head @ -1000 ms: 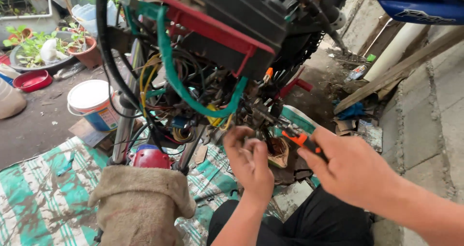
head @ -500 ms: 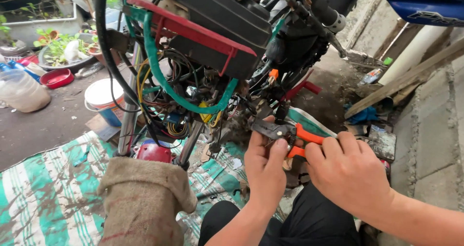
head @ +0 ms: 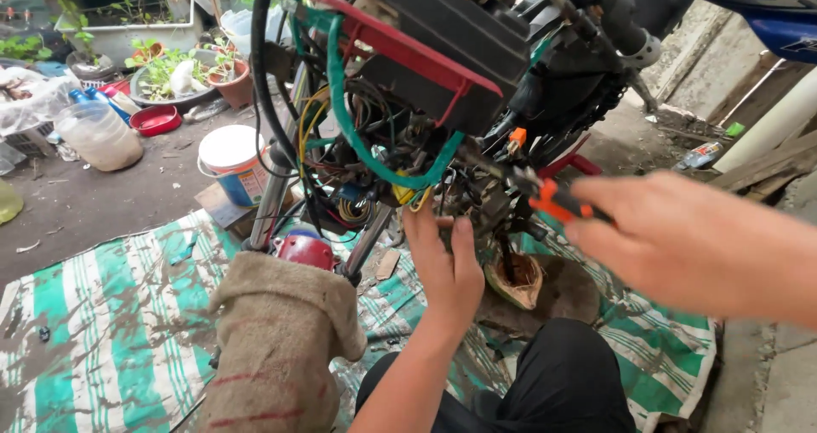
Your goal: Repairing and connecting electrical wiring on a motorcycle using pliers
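Observation:
A stripped motorcycle front (head: 442, 67) hangs above me, with a black box in a red bracket and a tangle of green, yellow and black wires (head: 374, 160). My right hand (head: 681, 237) grips orange-handled pliers (head: 545, 196), their jaws reaching into the wiring near a small orange connector (head: 517, 137). My left hand (head: 447, 267) is raised under the wire bundle, fingers touching the wires by a yellow piece (head: 404, 196); whether it pinches anything is hidden. A red cap (head: 304, 250) sits on the fork.
A burlap sack (head: 277, 339) wraps the part below the fork. A green striped tarp (head: 94, 331) covers the ground. A white bucket (head: 231, 162), a sack of sand (head: 98, 135), a red bowl (head: 156, 120) and potted plants (head: 170, 75) stand at left.
Both hands have risen toward the wiring. The pliers moved up and left into the bundle, and my left hand shifted from the pliers' jaws to the wires.

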